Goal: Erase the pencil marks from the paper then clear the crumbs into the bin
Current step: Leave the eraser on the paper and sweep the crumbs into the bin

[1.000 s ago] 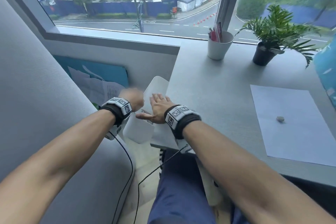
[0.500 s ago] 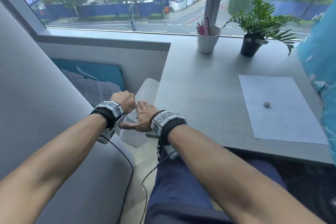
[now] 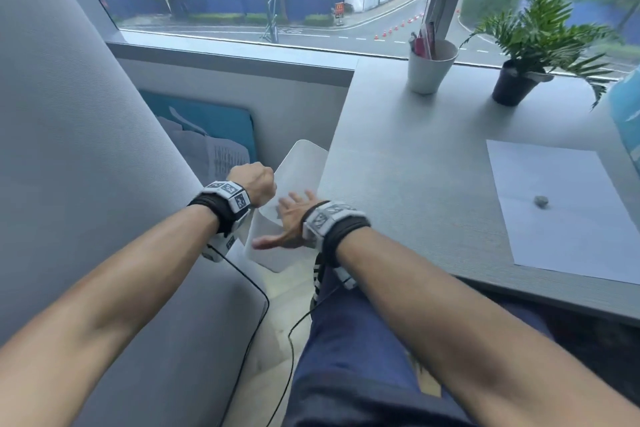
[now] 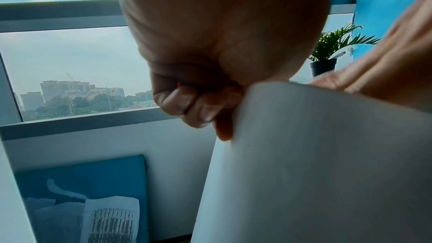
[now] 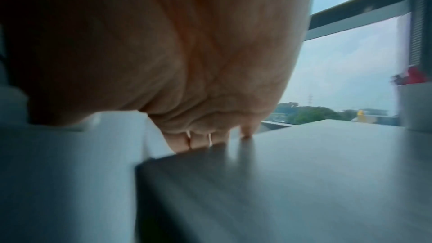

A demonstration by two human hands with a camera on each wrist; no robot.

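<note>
A: Where's the white bin?
B: Beside the tabletop's left edge, left hand gripping its rim.
A: The right hand?
B: Grip loose, fingers flat at the edge. Paper lies well apart, eraser on it.

Head view downward; wrist views close, sharing the bin.

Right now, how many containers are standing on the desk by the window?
2. A white cup holding pens stands at the back of the desk by the window frame, and a black pot with a green plant stands to its right. Others may lie beyond the frame.
</note>
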